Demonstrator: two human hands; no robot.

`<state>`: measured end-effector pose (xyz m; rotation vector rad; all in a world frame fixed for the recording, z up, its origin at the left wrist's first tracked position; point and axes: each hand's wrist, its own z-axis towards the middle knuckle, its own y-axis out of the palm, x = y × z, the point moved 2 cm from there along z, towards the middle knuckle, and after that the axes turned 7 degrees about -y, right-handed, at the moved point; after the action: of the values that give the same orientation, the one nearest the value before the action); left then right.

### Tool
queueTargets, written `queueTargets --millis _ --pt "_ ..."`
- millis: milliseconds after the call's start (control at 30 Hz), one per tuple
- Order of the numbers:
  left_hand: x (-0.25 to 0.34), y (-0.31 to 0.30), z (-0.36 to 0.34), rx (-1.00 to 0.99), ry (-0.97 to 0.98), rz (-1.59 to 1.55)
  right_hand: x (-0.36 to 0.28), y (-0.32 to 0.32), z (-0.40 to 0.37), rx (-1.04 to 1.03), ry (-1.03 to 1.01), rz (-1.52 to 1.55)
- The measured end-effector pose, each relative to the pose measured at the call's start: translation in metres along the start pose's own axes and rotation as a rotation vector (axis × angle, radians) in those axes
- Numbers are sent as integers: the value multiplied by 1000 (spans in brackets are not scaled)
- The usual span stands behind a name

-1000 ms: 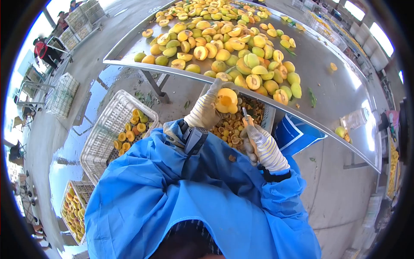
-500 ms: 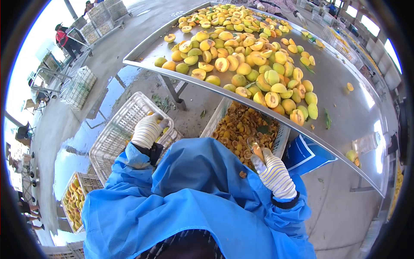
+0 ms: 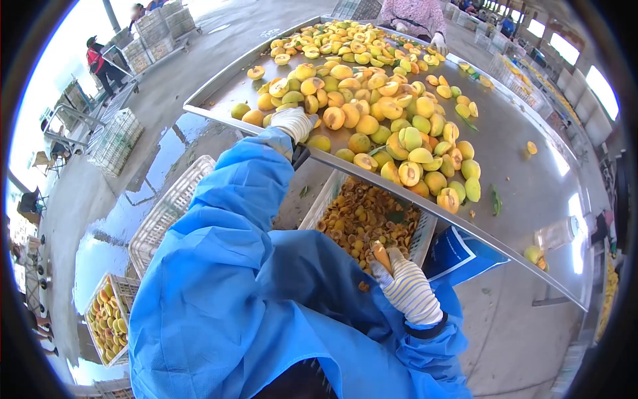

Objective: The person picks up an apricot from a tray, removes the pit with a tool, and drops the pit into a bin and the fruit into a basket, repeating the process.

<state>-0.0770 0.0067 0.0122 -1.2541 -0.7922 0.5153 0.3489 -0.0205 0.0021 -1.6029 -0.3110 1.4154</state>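
My left hand (image 3: 293,124), in a striped glove, reaches over the near left edge of the metal table (image 3: 512,159) and touches the heap of halved yellow fruit (image 3: 359,93); its fingertips are partly hidden among the pieces. Low on the right, my right hand (image 3: 407,286) is closed round a small tool with a tan handle (image 3: 381,255). That hand is just above the crate of brown-orange scraps (image 3: 372,219), which stands under the table edge.
A white crate (image 3: 174,206) stands on the floor left of my sleeve, with a crate of fruit (image 3: 108,319) lower left. A blue bag (image 3: 458,256) hangs beside the scrap crate. Across the table is a co-worker (image 3: 412,13); another person (image 3: 100,63) stands far left.
My left hand has moved from the white crate up to the fruit heap on the table. My right hand, still with the tool, has shifted slightly down and left in view.
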Motion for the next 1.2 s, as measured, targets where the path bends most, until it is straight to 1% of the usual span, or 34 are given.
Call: queueTargets --millis 67,100,167,200,233,267,333,367,467,500,533,600,633,667,733,767,800,867,900,967,1067,1200 --pt "5 -5 6 -285 -255 -28 -9 -8 2 -79 29 28" --pt "7 -7 6 -241 -208 -21 -11 -8 2 -99 36 44" --pt "4 16 22 -208 -75 -29 -15 -10 3 -137 46 63" --pt "4 17 20 -191 -12 -31 -19 -12 5 -154 47 65" --pt "7 12 12 -217 -52 -142 -21 -13 6 -168 47 65" --pt "2 17 16 -136 4 -234 -20 -12 6 -156 29 59" --pt "-16 45 31 22 124 -420 -18 -9 5 -128 -1 45" --pt "-19 54 36 129 205 -517 -20 -10 4 -123 11 80" --pt "-8 42 18 238 244 -665 -29 -14 3 -103 58 189" --pt "0 25 -3 329 316 -793 -30 -15 2 -75 87 228" --pt "14 9 -28 222 261 -1044 -30 -14 1 -47 118 270" --pt "39 -6 -85 -238 180 -1917 -28 -8 2 107 -12 329" --pt "50 -9 -113 -423 101 -2109 -26 -4 3 178 -74 359" --pt "60 -8 -139 -618 9 -2293 -26 -1 3 213 -86 389" --pt "78 5 -180 -879 -198 -2542 -26 0 8 288 -102 442" --pt "88 11 -200 -820 -277 -2463 -33 -7 8 291 -86 364" --pt "94 22 -211 -828 -313 -2376 -30 -4 8 328 -105 297" --pt "104 39 -229 -794 -199 -2280 -20 2 9 403 -153 158" --pt "108 36 -237 -730 -179 -2228 -25 -1 9 376 -104 139" --pt "116 22 -247 -599 -126 -2114 -25 0 5 384 -95 41" --pt "120 21 -252 -561 -119 -2077 -27 -1 4 390 -84 -69" --pt "117 16 -259 -531 -32 -1966 -27 -1 0 346 -47 -142"
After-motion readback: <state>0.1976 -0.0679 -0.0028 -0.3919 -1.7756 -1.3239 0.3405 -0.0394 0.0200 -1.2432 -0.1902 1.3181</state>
